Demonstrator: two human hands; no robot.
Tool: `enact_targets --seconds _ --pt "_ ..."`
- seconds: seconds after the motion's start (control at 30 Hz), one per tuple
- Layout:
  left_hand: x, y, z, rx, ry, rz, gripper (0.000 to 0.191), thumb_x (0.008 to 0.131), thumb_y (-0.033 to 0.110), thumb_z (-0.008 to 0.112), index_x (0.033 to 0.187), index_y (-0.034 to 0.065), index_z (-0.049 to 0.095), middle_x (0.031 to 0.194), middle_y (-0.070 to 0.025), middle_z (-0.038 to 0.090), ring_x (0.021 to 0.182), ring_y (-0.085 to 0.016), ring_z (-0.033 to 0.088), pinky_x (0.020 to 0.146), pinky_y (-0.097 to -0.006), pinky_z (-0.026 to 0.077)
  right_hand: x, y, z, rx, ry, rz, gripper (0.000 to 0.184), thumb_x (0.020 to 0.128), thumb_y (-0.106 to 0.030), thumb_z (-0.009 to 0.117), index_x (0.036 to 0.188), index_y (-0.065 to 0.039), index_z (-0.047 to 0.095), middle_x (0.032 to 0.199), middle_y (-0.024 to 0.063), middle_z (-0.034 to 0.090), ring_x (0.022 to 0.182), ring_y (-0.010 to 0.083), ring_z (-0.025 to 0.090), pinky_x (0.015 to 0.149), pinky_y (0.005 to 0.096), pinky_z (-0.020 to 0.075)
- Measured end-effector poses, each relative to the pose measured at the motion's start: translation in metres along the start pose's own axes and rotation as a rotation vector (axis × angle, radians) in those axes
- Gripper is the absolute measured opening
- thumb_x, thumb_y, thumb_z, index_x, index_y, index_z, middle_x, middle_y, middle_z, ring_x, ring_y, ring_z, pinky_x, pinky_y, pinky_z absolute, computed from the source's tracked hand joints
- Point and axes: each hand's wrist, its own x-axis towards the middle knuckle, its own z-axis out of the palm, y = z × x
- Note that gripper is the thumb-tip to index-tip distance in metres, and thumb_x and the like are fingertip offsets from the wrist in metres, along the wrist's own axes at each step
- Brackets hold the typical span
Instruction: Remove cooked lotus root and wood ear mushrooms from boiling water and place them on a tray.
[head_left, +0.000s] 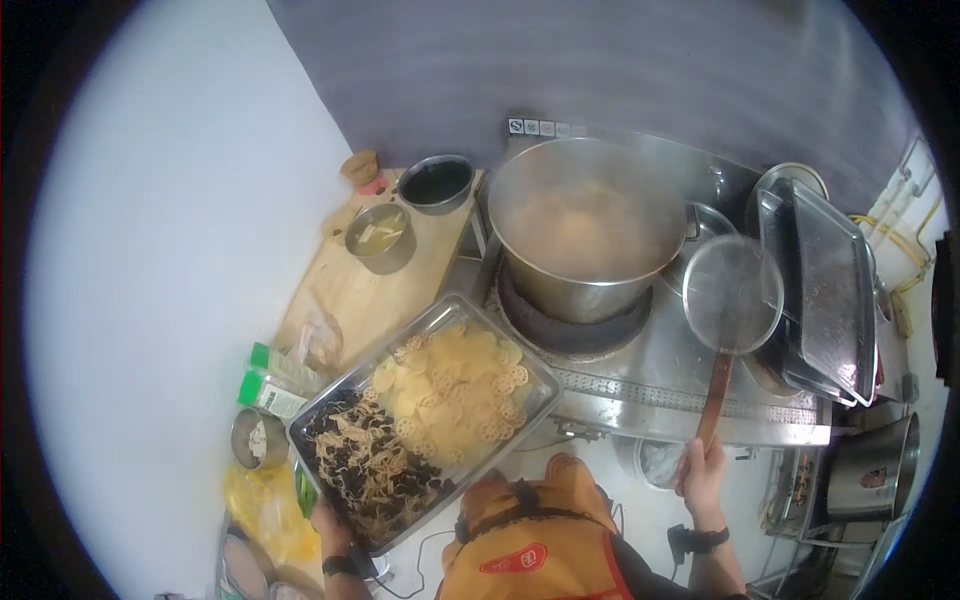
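Note:
My left hand (330, 523) grips the near left edge of a rectangular metal tray (556, 390), held tilted between the wooden counter and the stove. One part of the tray carries pale sliced potato and lotus root (450, 390); the other holds dark fungus mixed with light-brown shreds (367, 457). In my right hand (702, 469) is the wooden handle of a round fine-mesh strainer (733, 294), raised over the steel stove top. A large steel stockpot (577, 300) stands on the burner, and steam blurs its brownish contents.
On the wooden counter (405, 307) stand a steel pot (380, 238) with pale pieces in liquid and a dark-filled basin (436, 184). Metal trays (832, 292) lean at the stove's right. A green-lidded container (274, 382) and yellow plastic bag (270, 510) lie left. A tall steel pot (870, 469) stands lower right.

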Motion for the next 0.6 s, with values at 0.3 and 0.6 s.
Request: enact_targets --seconds 0.3,0.6 --pt "-0.002 0.008 0.006 -0.414 0.065 -0.217 0.033 0.098 0.024 0.039 0.104 0.0008 0.061 0.095 -0.0072 0.063 0.088 -0.020 0.059 0.076 -0.0349 0.048 0.070 0.102 -0.010 -0.023 0.021 0.293 0.017 0.091 -0.016 0.055 0.093 -0.002 0.047 0.060 0.0045 0.050 0.042 0.0157 0.050 0.035 0.0305 0.0389" --pt "-0.053 0.029 0.028 0.123 0.179 -0.020 0.040 0.099 0.032 0.038 0.102 -0.0003 0.062 0.091 -0.0057 0.062 0.082 -0.021 0.058 0.075 -0.0346 0.047 0.076 0.077 0.069 -0.773 -0.191 -0.199 0.040 0.082 -0.013 0.060 0.119 0.001 0.049 0.099 0.0200 0.061 0.104 0.0358 0.055 0.089 0.0410 0.0447"
